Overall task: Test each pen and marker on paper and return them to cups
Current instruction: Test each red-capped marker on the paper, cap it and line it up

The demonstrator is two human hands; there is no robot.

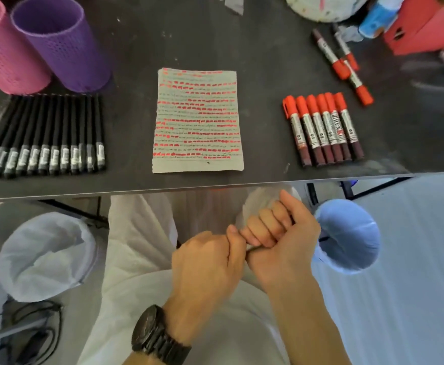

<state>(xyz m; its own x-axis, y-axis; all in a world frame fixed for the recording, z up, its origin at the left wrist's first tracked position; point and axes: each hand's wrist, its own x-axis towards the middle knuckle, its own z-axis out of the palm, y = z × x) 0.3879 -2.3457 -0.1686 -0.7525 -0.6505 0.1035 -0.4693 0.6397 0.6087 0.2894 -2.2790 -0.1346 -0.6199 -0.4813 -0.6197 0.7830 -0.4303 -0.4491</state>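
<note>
Both hands are hanging out below the tabletop [242, 181] edge, on the near side of the paper [197, 119]. The left hand [207, 262] and right hand [281, 238] are both curling tight around what's looking like a slim pen [252, 248]. Only a sliver of it is showing between them, so I'm not calling which end is the cap.

Handling-wise, I'm guessing these are all light, stiff plastic sticks, a bit slick on the barrel and nothing fragile. Pinching mid-barrel and pulling the cap with the other hand is looking like the way to go. The paper is looking thin and floppy, so it's probably needing a finger pinning it while scribbling.

Counting now:
- Left of the paper, black pens [44, 133] are lying in a tight row. I'm getting about twelve.
- Right of the paper, six red markers [323, 127] are lying side by side.
- Three loose markers [330, 55] are lying beyond those.
- One pink cup [7, 54] and one purple cup [65, 51] are standing beyond the paper to its left.
</note>
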